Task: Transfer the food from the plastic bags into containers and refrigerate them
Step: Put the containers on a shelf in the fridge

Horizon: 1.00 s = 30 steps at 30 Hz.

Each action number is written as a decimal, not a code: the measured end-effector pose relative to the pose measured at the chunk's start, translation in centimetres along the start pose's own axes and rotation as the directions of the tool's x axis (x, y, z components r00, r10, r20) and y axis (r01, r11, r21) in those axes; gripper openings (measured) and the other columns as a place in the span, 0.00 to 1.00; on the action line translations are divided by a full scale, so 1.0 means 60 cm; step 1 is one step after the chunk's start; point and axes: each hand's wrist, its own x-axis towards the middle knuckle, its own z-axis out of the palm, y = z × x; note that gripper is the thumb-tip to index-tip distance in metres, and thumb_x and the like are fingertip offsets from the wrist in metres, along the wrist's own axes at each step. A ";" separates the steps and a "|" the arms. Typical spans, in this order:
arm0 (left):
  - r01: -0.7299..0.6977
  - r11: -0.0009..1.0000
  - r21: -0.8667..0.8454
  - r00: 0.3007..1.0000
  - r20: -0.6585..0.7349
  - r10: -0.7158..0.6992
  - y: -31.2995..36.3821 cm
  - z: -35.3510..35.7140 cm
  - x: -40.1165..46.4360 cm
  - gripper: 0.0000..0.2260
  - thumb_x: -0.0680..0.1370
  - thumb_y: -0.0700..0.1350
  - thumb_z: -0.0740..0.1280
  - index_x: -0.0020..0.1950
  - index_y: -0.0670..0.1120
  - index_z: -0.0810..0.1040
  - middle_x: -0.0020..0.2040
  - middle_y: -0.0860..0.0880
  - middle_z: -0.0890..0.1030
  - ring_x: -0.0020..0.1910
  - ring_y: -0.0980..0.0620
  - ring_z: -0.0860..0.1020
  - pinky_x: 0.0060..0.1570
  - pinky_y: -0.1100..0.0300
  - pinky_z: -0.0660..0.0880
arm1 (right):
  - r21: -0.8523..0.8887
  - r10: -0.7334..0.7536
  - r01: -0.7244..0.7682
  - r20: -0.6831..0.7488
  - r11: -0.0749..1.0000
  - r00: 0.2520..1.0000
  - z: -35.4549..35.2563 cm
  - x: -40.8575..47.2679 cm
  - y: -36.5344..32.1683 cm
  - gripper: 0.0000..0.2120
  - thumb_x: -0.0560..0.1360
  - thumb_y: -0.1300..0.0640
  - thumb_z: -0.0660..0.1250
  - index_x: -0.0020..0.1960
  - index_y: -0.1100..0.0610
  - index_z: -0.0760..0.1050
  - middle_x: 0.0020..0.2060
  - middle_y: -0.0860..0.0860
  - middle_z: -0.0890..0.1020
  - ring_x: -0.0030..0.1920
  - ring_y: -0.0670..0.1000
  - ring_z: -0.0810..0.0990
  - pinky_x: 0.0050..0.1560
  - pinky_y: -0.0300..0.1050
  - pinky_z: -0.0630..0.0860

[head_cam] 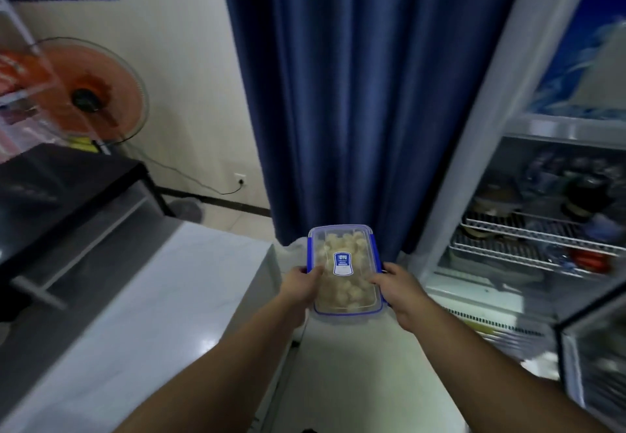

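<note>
A clear rectangular container [343, 246] with a blue-trimmed lid and a blue-and-white label is held in the air in front of me, above the floor. Pale beige food pieces fill it. My left hand [299, 285] grips its left side, thumb on the lid. Its right side is gripped by my right hand [401, 285], whose thumb also lies on the lid. The refrigerator [528, 216] stands at the right with its door open, showing white wire shelves with dark jars and bottles.
A white counter [142, 297] runs along the left, with a black table [67, 175] beyond it. An orange fan [91, 94] stands at the far left wall. A blue curtain [366, 94] hangs ahead. The open glass fridge door [592, 358] juts out at lower right.
</note>
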 end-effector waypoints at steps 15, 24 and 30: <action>-0.094 0.967 0.235 0.950 0.311 0.017 0.063 0.405 -0.031 0.11 0.79 0.51 0.69 0.55 0.47 0.83 0.50 0.47 0.87 0.50 0.45 0.86 0.55 0.49 0.84 | 0.234 0.067 -0.003 -0.266 0.972 0.962 -0.394 0.010 0.056 0.12 0.75 0.64 0.69 0.55 0.53 0.83 0.48 0.52 0.88 0.48 0.56 0.88 0.54 0.57 0.84; -0.120 0.945 0.304 0.873 0.486 -0.046 0.098 0.581 0.000 0.10 0.77 0.48 0.70 0.55 0.46 0.85 0.47 0.46 0.89 0.49 0.43 0.87 0.56 0.42 0.83 | 0.343 0.165 -0.014 -0.416 0.939 0.894 -0.532 0.050 0.077 0.16 0.73 0.64 0.70 0.59 0.56 0.83 0.47 0.53 0.89 0.47 0.56 0.89 0.53 0.56 0.85; -0.139 0.947 0.289 0.812 0.580 -0.058 0.133 0.685 0.069 0.11 0.78 0.44 0.72 0.59 0.44 0.84 0.50 0.46 0.89 0.49 0.45 0.88 0.56 0.45 0.84 | 0.380 0.213 0.007 -0.532 0.925 0.820 -0.598 0.113 0.046 0.10 0.75 0.67 0.71 0.51 0.54 0.80 0.48 0.53 0.86 0.50 0.57 0.86 0.58 0.57 0.83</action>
